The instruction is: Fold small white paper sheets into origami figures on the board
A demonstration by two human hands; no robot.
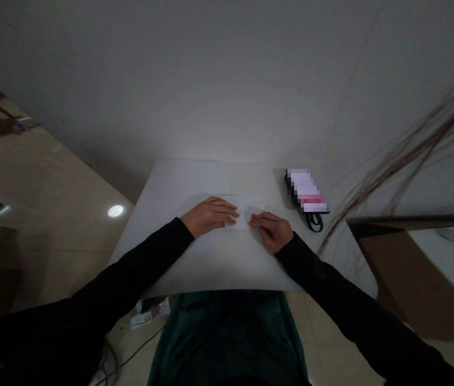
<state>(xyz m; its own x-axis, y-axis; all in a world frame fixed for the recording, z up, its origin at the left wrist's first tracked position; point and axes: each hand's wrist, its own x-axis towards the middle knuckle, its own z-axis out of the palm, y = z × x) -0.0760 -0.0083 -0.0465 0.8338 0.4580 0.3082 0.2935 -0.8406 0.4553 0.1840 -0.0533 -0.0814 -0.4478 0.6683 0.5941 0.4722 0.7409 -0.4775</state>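
Observation:
A small piece of white paper (243,210), seemingly folded, lies on the white table (211,268) between my hands. My left hand (212,215) rests flat with its fingers stretched out over the paper's left part. The thumb and fingers of my right hand (272,229) are pinched together at the paper's lower right edge. Under the right fingers the exact fold of the paper is hard to make out in the dim light.
A phone-like device (307,190) with a black strap (314,222) lies to the right. Larger white sheets (187,179) cover the table's back left, against the wall (227,80). Thin dry branches (404,150) reach in from the right. An open cardboard box (408,273) stands beyond the table's right edge.

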